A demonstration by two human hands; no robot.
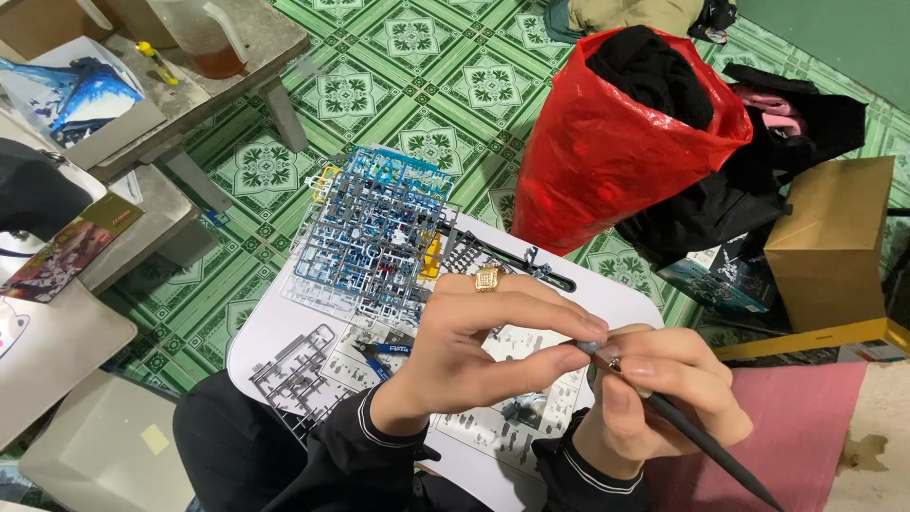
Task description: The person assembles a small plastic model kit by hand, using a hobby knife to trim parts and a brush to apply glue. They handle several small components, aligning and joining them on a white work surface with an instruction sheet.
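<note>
My left hand [483,346], with a gold ring on one finger, pinches a tiny grey plastic part [591,342] between thumb and fingertips. My right hand [654,398] grips a slim black hobby knife [706,441] like a pen, its metal tip touching the small part. Both hands hover over a white lap tray [626,296]. On the tray lie a stack of blue, white and yellow model-kit part frames [374,237], grey part frames [289,374] and a printed instruction sheet [517,417]. Blue-handled nippers [384,353] lie partly hidden under my left hand.
A red plastic bag [616,142] stuffed with black cloth stands on the green tiled floor beyond the tray. A cardboard box [834,237] and a model-kit box [725,275] sit at right. A low grey table [204,76] with a jug stands at upper left.
</note>
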